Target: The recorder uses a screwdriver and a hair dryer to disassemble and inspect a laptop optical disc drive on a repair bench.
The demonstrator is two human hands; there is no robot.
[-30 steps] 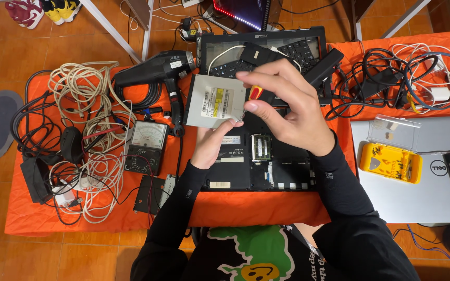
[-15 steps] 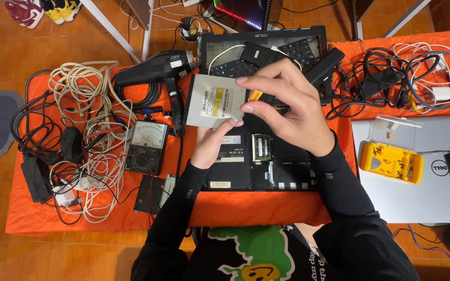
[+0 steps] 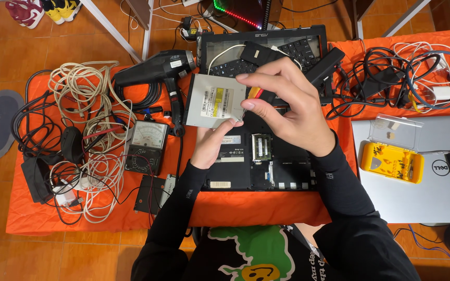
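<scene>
Screwdriver (image 3: 254, 93) mostly behind right hand (image 3: 292, 109)

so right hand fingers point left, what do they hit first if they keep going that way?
Nothing to cross: the right hand fingertips already pinch the silver optical drive's edge. Past it, probably the black heat gun, though that lies lower on the table, so depth is unclear.

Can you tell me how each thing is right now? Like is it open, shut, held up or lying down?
Optical drive: held up above the laptop, label side up.
Left hand: grip under the drive.
Right hand: fingers at the drive's edge, on a red-yellow tool.
Opened laptop: bottom cover off, insides showing.
Yellow case: lid open.
Silver laptop: shut.
Heat gun: lying down.
Meter: lying flat.
</scene>
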